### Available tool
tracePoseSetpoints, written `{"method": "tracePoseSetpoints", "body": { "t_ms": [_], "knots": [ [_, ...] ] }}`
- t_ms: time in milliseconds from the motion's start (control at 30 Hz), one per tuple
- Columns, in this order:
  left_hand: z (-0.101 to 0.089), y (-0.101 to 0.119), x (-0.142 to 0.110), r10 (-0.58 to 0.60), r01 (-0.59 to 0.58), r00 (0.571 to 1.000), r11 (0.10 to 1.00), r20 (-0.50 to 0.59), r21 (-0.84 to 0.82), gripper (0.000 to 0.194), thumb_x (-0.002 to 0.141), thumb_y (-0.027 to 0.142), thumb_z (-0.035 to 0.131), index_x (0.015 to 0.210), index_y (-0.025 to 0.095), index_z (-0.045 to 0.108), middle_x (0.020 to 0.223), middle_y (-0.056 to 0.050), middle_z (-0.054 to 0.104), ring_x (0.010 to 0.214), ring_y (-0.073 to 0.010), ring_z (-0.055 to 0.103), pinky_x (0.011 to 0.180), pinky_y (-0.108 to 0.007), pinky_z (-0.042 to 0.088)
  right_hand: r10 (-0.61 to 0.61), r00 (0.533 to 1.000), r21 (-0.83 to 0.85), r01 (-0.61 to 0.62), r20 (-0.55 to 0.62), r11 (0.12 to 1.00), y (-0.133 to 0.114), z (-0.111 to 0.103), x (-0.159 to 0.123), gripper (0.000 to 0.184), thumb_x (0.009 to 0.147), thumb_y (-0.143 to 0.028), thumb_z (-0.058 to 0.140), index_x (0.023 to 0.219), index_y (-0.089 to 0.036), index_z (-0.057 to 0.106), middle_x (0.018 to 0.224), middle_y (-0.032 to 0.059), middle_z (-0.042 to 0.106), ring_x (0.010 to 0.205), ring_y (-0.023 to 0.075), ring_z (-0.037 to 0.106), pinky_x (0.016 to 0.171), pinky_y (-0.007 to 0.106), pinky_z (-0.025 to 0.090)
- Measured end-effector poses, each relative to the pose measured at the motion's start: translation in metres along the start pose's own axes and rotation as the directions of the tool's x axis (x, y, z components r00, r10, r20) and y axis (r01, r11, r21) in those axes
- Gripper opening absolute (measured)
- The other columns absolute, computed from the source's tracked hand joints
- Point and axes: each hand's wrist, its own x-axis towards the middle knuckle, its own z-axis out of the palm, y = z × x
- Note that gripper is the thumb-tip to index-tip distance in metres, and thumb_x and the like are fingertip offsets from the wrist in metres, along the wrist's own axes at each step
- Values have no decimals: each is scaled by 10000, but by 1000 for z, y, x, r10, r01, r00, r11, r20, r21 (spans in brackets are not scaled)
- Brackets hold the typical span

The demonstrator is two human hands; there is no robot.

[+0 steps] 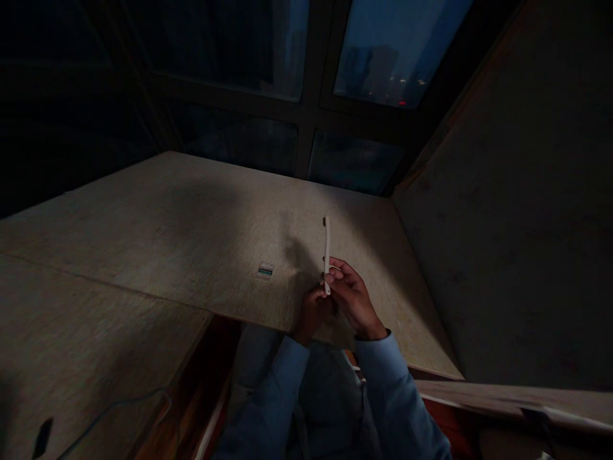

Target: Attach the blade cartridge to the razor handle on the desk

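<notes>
A slim off-white handle (327, 246), slightly curved, stands nearly upright above the table. It has a small dark piece at its upper end and a dark spot like a hole at its lower end; its exact kind is too dim to tell. My right hand (352, 297) pinches the lower part between thumb and fingers. Close beside it, my left hand (311, 313) is closed with its fingertips at the handle's bottom end, partly in shadow. To the left on the tabletop lies a small clear plastic case (265, 270) with a dark teal strip inside.
The pale stone-patterned table (215, 223) runs back to dark windows (383, 57). A wall (517, 223) bounds it on the right. At lower left, a thin cable (119, 404) and a small black object (43, 437) lie on an adjoining surface.
</notes>
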Motion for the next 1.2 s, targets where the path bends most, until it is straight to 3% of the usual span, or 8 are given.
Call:
{"method": "tracePoseSetpoints", "body": {
  "t_ms": [133,233,433,600,767,967,1200],
  "knots": [
    [0,18,-3,-66,71,997,990,43,-125,356,648,391,784,898,148,714,937,-95,737,861,-220,678,762,-318,533,16,1000,53,-15,-22,998,-3,-20,-24,418,727,-394,688,1093,-223,582,807,21,618,693,173,596,672,315,503],
    [-2,28,-2,-131,133,991,970,20,-205,423,705,384,774,1050,148,708,1104,-121,716,1040,-249,667,927,-367,503,27,998,96,-21,-60,995,5,-33,-33,290,723,-352,648,975,-231,571,752,2,587,650,167,570,647,312,483],
    [-3,32,3,-219,211,974,781,58,-588,423,740,272,754,1131,161,637,1156,-122,693,1140,-264,639,1086,-452,406,96,970,114,-72,-223,991,32,-60,-49,237,735,-413,644,841,-211,581,597,-44,437,483,114,377,474,239,327],
    [4,28,9,-273,307,949,672,160,-674,279,822,210,618,1100,232,621,1148,-71,693,1186,-205,615,1124,-402,384,170,925,-52,-199,-341,979,46,-76,-67,449,763,-631,659,751,-185,611,650,-4,491,568,128,442,497,235,349],
    [14,19,7,-288,383,923,621,255,-684,357,810,140,590,1159,215,602,1157,-92,687,1164,-212,626,1128,-428,370,248,940,-25,-261,-236,965,57,-70,-72,528,790,-712,580,713,-190,555,535,-49,356,462,95,294,419,225,226],
    [12,19,10,-365,477,877,580,313,-661,372,805,91,596,1164,181,632,1252,-112,635,1200,-251,587,1055,-424,418,150,978,-167,-174,-146,970,65,-68,-68,513,874,-657,521,741,-163,558,603,-28,405,538,95,327,483,235,262],
    [9,18,11,-264,415,910,609,321,-676,291,782,132,696,1066,197,705,1174,-88,671,1072,-209,645,978,-341,467,167,983,-196,-179,-76,964,71,-72,-68,486,915,-623,486,842,-157,603,568,-35,392,504,93,318,464,239,245]
  ]
}}
